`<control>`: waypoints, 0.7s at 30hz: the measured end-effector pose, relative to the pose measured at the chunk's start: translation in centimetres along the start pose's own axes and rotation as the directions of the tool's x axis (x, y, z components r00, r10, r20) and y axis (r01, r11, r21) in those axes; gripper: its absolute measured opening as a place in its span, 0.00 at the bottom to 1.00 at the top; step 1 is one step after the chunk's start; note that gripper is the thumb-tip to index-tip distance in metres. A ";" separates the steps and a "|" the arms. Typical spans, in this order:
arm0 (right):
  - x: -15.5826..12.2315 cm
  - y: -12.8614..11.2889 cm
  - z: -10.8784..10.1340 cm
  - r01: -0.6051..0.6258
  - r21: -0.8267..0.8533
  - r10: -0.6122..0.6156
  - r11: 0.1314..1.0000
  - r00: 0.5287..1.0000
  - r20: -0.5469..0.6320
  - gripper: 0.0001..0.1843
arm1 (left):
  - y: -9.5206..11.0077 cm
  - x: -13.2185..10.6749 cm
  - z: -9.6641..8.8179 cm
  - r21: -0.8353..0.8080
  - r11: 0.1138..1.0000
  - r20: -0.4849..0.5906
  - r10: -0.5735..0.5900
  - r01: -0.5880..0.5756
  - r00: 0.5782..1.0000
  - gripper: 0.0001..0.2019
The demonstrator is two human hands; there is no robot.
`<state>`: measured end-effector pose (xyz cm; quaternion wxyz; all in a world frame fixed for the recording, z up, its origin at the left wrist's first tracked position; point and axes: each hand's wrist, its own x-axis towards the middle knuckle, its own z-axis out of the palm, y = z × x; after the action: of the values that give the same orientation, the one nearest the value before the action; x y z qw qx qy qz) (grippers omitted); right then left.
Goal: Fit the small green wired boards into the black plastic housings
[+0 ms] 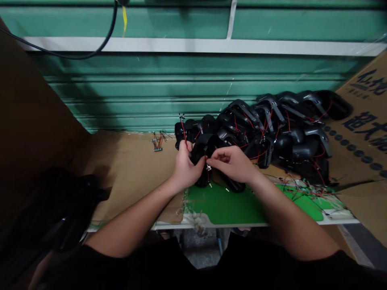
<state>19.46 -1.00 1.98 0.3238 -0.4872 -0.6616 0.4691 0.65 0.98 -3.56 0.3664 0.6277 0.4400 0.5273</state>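
Left hand clamps a black plastic housing trailing a red wire, right hand pinching a small pale terminal just beside it, hands not quite touching — a hard tug could tear that lead loose or snag it among the heaped housings at 2 o'clock.

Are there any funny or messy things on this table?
Yes, a tangle of loose thin wires is strewn across the green cutting mat on the right. It looks odd because the small wired parts on the cardboard sit in one neat little group.
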 end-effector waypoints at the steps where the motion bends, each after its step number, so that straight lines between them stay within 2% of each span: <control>1: -0.1 -0.1 0.0 -0.019 0.003 0.019 1.000 0.999 0.036 0.19 | 0.0 0.0 0.0 0.008 1.000 -0.005 -0.002 0.002 1.000 0.23; 8: 0.1 0.2 -0.1 -0.059 0.036 0.054 0.998 0.991 0.125 0.17 | 0.8 0.1 -0.1 0.004 0.999 -0.012 -0.044 0.044 0.999 0.24; 11: 0.1 0.1 -0.3 -0.039 0.092 0.028 0.995 0.993 0.116 0.16 | 1.2 0.1 -0.2 -0.075 0.992 0.023 -0.103 0.105 0.994 0.26; 16: 0.0 -0.1 -0.5 0.154 0.191 -0.148 0.969 0.988 -0.043 0.14 | 2.7 0.2 -0.3 -0.375 0.866 0.160 -0.292 0.331 0.943 0.30; 19: 0.0 0.3 -0.2 0.265 0.141 -0.240 0.954 0.956 -0.171 0.13 | 3.4 0.1 -0.2 -0.395 0.822 0.187 -0.365 0.409 0.912 0.34; 21: 0.1 0.6 0.1 0.300 0.080 -0.277 0.951 0.936 -0.217 0.13 | 3.5 0.1 -0.1 -0.393 0.813 0.199 -0.381 0.429 0.903 0.36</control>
<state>19.53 -0.90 1.35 0.4818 -0.4112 -0.6621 0.4006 1.12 -0.16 -0.29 0.6226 0.4519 0.4160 0.4848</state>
